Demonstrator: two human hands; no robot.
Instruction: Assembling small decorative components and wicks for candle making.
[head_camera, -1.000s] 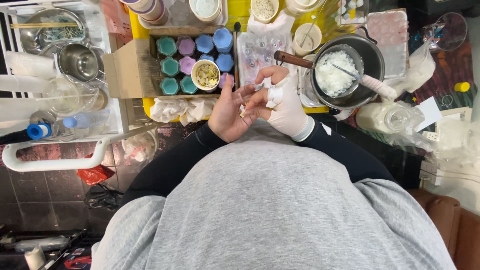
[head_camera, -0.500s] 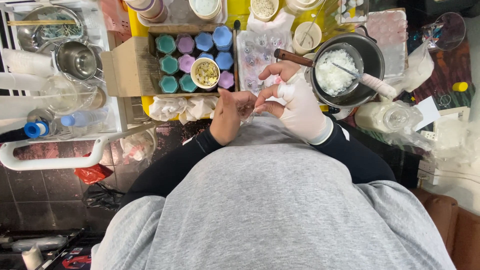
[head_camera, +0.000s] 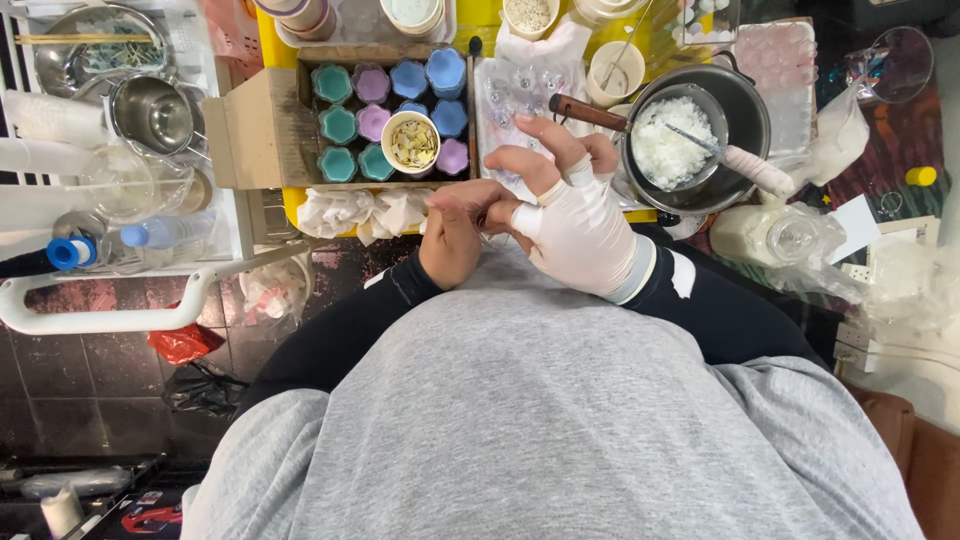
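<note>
Both hands have drawn together since the earlier frames: bare left hand (head_camera: 455, 235) now curled shut, fingertips pinched by the gloved right hand (head_camera: 570, 215); any held item is hidden. Just beyond lie crumpled tissue (head_camera: 360, 212), a box of coloured moulds (head_camera: 345, 120) and a dark pot (head_camera: 745, 105).

The right hand (head_camera: 578, 232) wears a smooth white rubbery glove, the pot (head_camera: 742, 108) is dark metal, the box (head_camera: 262, 128) is brown cardboard, and the bowl (head_camera: 152, 112) is shiny metal.
</note>
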